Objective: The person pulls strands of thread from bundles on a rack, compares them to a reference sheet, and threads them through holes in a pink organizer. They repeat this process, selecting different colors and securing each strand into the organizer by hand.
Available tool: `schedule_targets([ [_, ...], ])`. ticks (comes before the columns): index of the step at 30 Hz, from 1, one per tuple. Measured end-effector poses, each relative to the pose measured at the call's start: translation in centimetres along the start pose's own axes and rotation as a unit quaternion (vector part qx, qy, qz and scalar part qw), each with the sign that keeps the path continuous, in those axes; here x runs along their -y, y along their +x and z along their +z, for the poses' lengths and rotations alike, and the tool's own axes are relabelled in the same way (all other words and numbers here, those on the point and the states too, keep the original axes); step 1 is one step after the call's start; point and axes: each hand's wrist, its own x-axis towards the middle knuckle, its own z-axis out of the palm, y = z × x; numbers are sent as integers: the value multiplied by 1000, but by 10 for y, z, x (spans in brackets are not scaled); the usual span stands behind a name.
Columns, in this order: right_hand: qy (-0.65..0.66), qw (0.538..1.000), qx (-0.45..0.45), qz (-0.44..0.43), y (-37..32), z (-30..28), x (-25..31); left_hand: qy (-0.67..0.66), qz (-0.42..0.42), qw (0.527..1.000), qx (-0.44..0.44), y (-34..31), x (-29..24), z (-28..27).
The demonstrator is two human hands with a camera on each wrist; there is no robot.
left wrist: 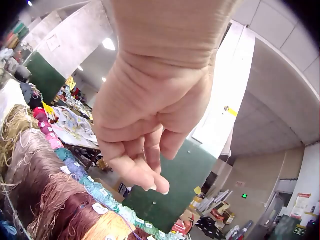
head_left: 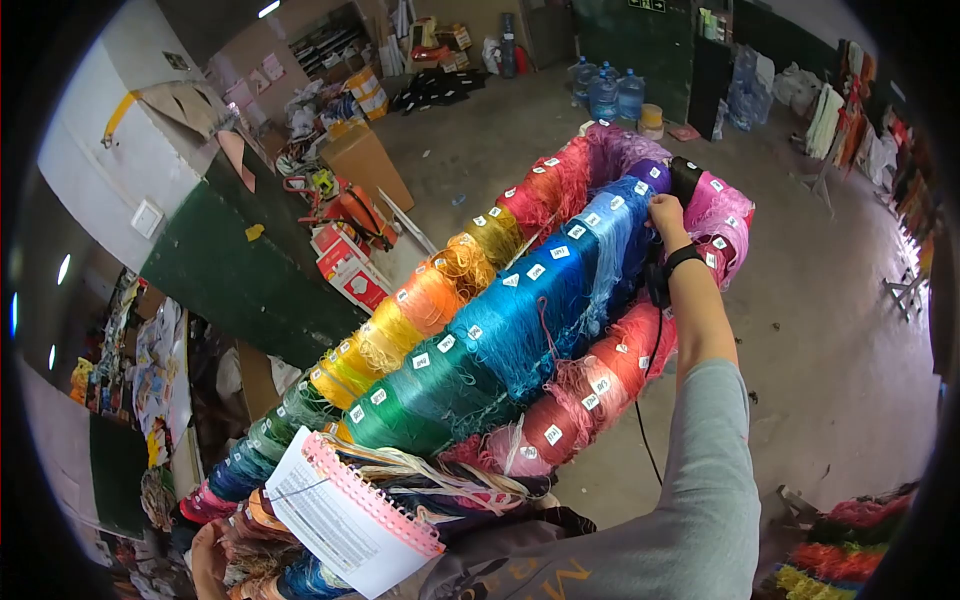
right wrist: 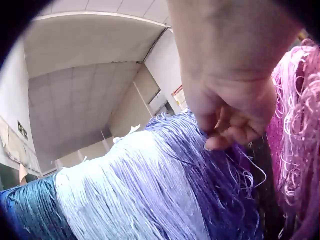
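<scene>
In the head view, a row of thread [head_left: 520,325], shading from green through blue to purple and dotted with white tags [head_left: 475,332], runs between 7 and 2 o'clock. The right hand [head_left: 668,214], a black band [head_left: 685,256] on its wrist, is at the 2 o'clock end. In the right wrist view its fingers curl in against the purple thread [right wrist: 225,187]; I cannot tell whether a strand is pinched between them. From that hand, pale blue thread [right wrist: 125,180] lies at 8 o'clock and pink thread [right wrist: 300,130] between 3 and 4. The left hand [left wrist: 150,120] hangs with loosely bent fingers, holding nothing, with brown thread [left wrist: 50,185] at its 8 o'clock in the left wrist view. In the head view, printed sheets [head_left: 345,520] with a pink edge lie at 7 o'clock, a cardboard box [head_left: 368,165] stands around 11, and water bottles [head_left: 605,98] stand at 1.
</scene>
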Motion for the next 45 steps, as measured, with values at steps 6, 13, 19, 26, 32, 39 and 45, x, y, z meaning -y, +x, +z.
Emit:
schedule_targets([
  [6,-25,999,4,-24,8,-9,-16,5,5,1000,-6,-1,0,-1],
  [13,69,996,51,27,-16,-52,-10,-22,-2,1000,-14,9,4,2],
  [19,387,919,45,59,-40,-78,14,-16,14,1000,-9,12,-4,18],
  [26,426,883,161,111,-65,-120,36,-34,14,999,14,15,0,20],
  [32,311,924,211,68,-92,-157,80,-53,17,998,18,25,12,25],
  [39,270,947,169,36,-106,-182,71,-76,24,994,72,33,6,48],
  [45,253,953,162,33,-128,-180,66,60,131,973,180,36,-83,129],
])
